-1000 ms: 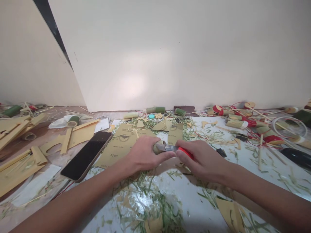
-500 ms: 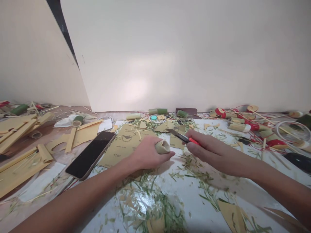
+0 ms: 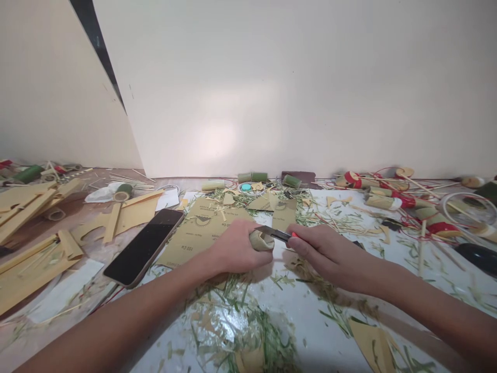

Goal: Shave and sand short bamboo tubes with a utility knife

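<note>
My left hand (image 3: 236, 246) is closed around a short pale bamboo tube (image 3: 261, 242), its hollow end turned to the right. In my right hand (image 3: 324, 251) is a utility knife (image 3: 275, 234) with a red and black handle, mostly covered by my fingers. Its blade lies across the tube's open end, at the upper rim; whether the edge bites into the bamboo I cannot tell. Below both hands lie sandpaper sheets (image 3: 202, 228) with printed lettering and green shavings (image 3: 267, 331) scattered over a white surface.
A black phone (image 3: 144, 247) lies left of my left forearm. Cut yellowish sheets and strips (image 3: 128, 212) cover the left side. Green bamboo pieces (image 3: 258, 177) stand along the white wall panel (image 3: 272, 93). Red-wrapped bamboo pieces with sticks (image 3: 407, 202) and a roll of clear tape (image 3: 469, 215) crowd the right.
My right hand has moved left and slightly down, bringing the knife blade from above and right of the tube onto its open end. The left hand keeps its grip, the tube slightly turned.
</note>
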Demonstrator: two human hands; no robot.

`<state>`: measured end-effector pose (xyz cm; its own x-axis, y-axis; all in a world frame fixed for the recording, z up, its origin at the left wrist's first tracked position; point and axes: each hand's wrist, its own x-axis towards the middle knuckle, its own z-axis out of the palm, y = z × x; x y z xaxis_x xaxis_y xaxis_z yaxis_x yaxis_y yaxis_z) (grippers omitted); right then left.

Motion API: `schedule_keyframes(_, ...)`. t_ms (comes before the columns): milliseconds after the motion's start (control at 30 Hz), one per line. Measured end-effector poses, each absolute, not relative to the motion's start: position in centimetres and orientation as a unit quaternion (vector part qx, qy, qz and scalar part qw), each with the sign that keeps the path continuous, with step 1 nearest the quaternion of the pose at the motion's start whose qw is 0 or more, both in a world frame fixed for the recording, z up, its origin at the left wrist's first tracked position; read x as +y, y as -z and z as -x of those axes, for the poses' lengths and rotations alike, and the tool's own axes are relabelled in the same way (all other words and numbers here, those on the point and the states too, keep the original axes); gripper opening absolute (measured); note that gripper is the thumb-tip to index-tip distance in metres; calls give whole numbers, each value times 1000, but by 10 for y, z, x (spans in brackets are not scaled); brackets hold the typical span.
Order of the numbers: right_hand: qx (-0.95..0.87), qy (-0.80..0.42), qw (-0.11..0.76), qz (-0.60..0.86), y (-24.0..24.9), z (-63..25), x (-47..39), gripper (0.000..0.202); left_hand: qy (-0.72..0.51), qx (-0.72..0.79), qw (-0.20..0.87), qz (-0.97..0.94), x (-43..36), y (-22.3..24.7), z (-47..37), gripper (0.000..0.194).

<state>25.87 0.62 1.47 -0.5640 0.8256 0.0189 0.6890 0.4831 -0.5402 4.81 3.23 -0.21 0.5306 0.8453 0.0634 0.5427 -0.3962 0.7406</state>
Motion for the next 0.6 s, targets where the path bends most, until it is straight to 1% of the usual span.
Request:
schedule_keyframes(300, -848, -263, 114, 446, -18, -258, 4, 39, -205, 412, 333, -823, 34, 3, -48, 18)
schedule_keyframes(600, -842, -261, 93, 462, -21, -251, -1, 36, -197, 414, 333, -824, 34, 5, -46, 18)
